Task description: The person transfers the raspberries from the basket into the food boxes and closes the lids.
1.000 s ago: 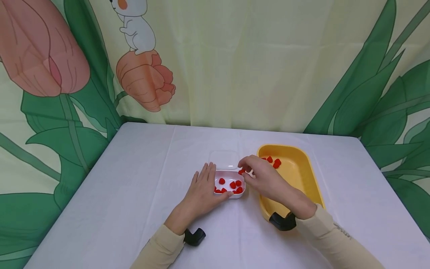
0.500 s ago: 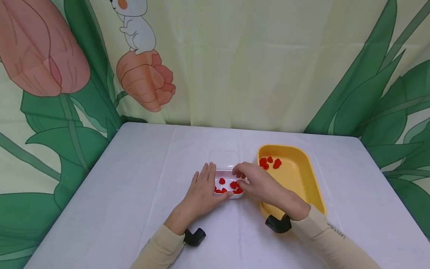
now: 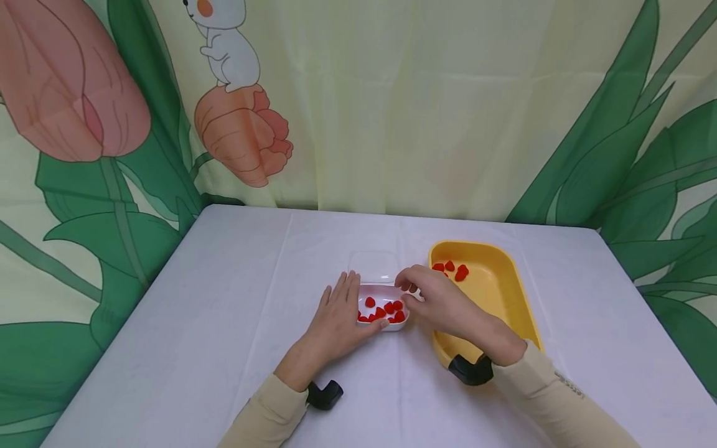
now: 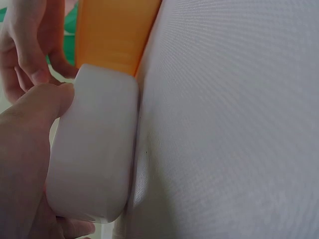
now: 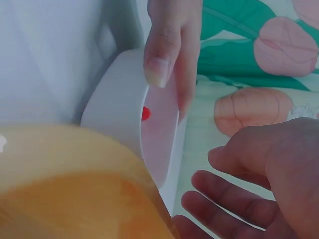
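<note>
A small white box [image 3: 383, 327] with a pinkish inside stands at the middle of the table. Several small red lumps [image 3: 380, 312] lie in it. My left hand [image 3: 334, 318] rests against the box's left end with straight fingers, its thumb over the near rim. Between the box and the yellow tray [image 3: 506, 280] hovers my right hand [image 3: 439, 300], fingers loosely bent. In the right wrist view, its thumb and fingers are apart and I see nothing between them. More red lumps [image 3: 462, 272] lie in the tray's far left corner, partly hidden by this hand.
A clear plastic lid [image 3: 372, 266] lies just behind the box. White cloth covers the table [image 3: 224, 298]. A patterned curtain [image 3: 420, 112] hangs behind the far edge. Black camera mounts [image 3: 325, 395] stick out at both wrists.
My right hand moved left over the box, let a red lump go there, and drew back right. One more lump lies in the box. My left hand stayed in place.
</note>
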Demonstrator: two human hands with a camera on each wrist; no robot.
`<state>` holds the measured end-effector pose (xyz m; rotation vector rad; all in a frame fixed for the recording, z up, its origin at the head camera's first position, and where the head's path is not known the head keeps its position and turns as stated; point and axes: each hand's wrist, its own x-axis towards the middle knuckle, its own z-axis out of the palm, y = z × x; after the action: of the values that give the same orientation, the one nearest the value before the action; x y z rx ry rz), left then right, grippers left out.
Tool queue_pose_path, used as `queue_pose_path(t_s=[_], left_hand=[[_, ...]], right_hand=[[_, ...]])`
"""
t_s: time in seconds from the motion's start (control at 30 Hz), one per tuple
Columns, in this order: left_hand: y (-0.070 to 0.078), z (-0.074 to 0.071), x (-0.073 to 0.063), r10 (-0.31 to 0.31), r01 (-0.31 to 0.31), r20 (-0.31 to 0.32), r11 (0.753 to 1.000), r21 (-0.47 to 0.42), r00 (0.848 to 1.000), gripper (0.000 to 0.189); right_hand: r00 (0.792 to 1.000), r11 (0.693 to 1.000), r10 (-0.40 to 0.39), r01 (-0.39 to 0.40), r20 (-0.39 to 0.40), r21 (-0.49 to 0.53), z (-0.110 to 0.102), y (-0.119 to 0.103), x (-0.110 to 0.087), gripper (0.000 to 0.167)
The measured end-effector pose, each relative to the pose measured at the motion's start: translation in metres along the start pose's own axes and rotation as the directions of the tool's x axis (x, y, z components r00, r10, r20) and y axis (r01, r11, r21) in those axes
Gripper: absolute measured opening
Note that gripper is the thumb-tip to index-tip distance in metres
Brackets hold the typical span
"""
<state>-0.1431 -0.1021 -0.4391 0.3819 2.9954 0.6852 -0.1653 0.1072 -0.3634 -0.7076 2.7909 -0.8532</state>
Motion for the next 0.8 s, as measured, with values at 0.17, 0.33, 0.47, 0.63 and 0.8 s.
queue_pose_path(t_s=[0.17, 0.33, 0.47, 0.63, 0.8], left_hand=[[-0.001, 0.001, 0.001, -0.008, 0.008, 0.004, 1.0, -0.008, 1.0, 0.105], [-0.001, 0.0, 0.0, -0.004, 0.004, 0.006, 1.0, -0.011, 1.0, 0.105], [0.0, 0.0, -0.001, -0.006, 0.006, 0.012, 1.0, -0.01, 1.0, 0.104], [0.0, 0.001, -0.001, -0.014, 0.014, 0.021, 1.0, -0.01, 1.0, 0.105], [0.001, 0.001, 0.0, -0.021, 0.022, 0.02, 1.0, -0.008, 1.0, 0.105]], right_hand=[[0.999, 1.0, -0.001, 0.001, -0.039, -0.004, -0.007, 0.004, 0.0, 0.025], [0.994, 1.0, 0.017, -0.017, -0.109, -0.005, -0.014, 0.009, -0.001, 0.021], [0.989, 1.0, 0.005, -0.007, -0.15, -0.012, -0.015, 0.015, -0.002, 0.018], [0.984, 1.0, 0.022, -0.025, -0.177, -0.015, -0.018, 0.021, -0.004, 0.017], [0.977, 0.998, 0.057, -0.061, -0.205, -0.012, -0.022, 0.027, -0.005, 0.017]])
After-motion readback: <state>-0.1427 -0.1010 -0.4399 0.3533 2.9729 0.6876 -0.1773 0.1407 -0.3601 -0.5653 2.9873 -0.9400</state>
